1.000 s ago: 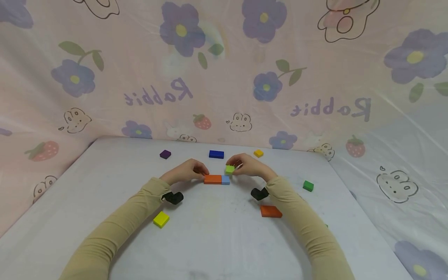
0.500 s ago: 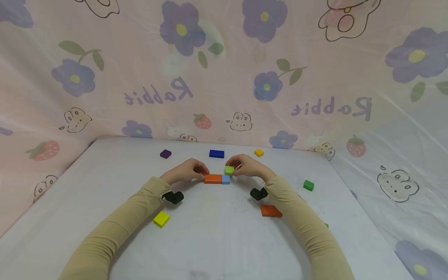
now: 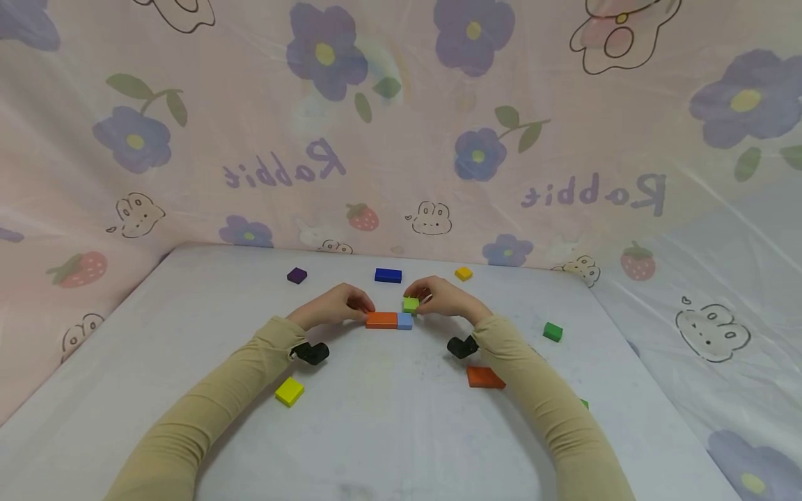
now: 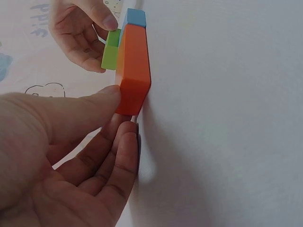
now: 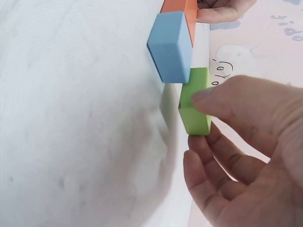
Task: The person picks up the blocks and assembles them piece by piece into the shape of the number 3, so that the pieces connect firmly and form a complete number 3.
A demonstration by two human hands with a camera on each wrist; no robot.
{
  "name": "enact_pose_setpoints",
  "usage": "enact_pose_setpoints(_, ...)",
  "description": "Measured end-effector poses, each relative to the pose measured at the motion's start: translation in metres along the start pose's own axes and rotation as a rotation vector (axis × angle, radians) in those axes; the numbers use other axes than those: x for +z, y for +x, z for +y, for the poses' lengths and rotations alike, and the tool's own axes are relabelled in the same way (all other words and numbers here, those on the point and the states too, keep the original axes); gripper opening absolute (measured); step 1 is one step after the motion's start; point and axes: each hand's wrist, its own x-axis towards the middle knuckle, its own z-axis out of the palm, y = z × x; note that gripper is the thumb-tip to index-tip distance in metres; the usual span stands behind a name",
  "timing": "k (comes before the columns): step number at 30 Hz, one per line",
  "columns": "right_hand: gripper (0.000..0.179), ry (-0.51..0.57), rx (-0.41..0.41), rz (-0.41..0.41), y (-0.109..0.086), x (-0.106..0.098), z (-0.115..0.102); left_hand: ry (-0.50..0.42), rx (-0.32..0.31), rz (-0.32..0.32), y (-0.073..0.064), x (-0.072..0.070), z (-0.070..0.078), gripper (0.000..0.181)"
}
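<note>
An orange rectangular block (image 3: 381,320) and a small light blue block (image 3: 404,321) lie end to end on the white table. My left hand (image 3: 335,306) holds the orange block at its left end; in the left wrist view its thumb (image 4: 106,97) presses one side, with the fingers curled below. Between thumb and fingers, my right hand (image 3: 445,297) pinches a light green block (image 3: 410,305), just behind the light blue one. Seen from the right wrist, the green block's far end overlaps the corner of the light blue block (image 5: 169,45).
Scattered around are purple (image 3: 297,275), dark blue (image 3: 388,275), orange-yellow (image 3: 464,273), dark green (image 3: 553,332) and yellow (image 3: 289,392) blocks. A red-orange block (image 3: 485,377) lies beside the right forearm, which partly hides another green piece (image 3: 585,403). A patterned curtain (image 3: 401,153) stands behind the table.
My right hand has shifted very slightly left and nearer with the light green block. The left hand and the orange and light blue blocks stay in place.
</note>
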Motion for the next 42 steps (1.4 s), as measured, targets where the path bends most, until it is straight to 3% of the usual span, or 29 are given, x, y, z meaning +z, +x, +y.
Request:
enact_pose_setpoints(24, 0.036, -0.018, 0.040, -0.036, 0.0036, 0.0043, 0.0028, 0.021, 0.011, 0.006, 0.0017, 0.0008, -0.0018, 0.017)
enact_pose_setpoints(42, 0.037, -0.008, 0.006, -0.039, 0.0021, 0.0057, 0.0030, 0.022, -0.001, -0.001, 0.0015, 0.0001, -0.0003, 0.017)
